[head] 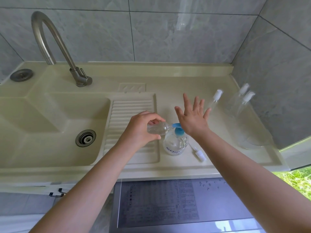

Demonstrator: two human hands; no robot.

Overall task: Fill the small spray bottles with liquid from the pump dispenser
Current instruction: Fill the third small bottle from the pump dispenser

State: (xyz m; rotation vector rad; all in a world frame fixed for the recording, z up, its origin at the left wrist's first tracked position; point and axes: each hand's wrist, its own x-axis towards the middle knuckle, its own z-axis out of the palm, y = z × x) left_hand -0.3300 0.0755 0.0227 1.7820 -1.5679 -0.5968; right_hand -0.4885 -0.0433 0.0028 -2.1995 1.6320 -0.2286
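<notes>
The left hand [143,126] curled its fingers round a small clear spray bottle [158,128], tipped on its side with its open neck at the blue spout of the pump bottle [175,142]. The right hand [193,118] was spread flat, fingers straight and apart, its heel on the pump head. The round clear pump bottle stood on the smooth cream bench [185,163], beside a ribbed washboard [127,113]. A loose white spray cap [199,153] lay near it; three capped bottles [240,101] stood farther right.

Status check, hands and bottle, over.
Left hand holds small bottle at blue pump spout. Right hand open, pressing pump. Nothing in the way.
</notes>
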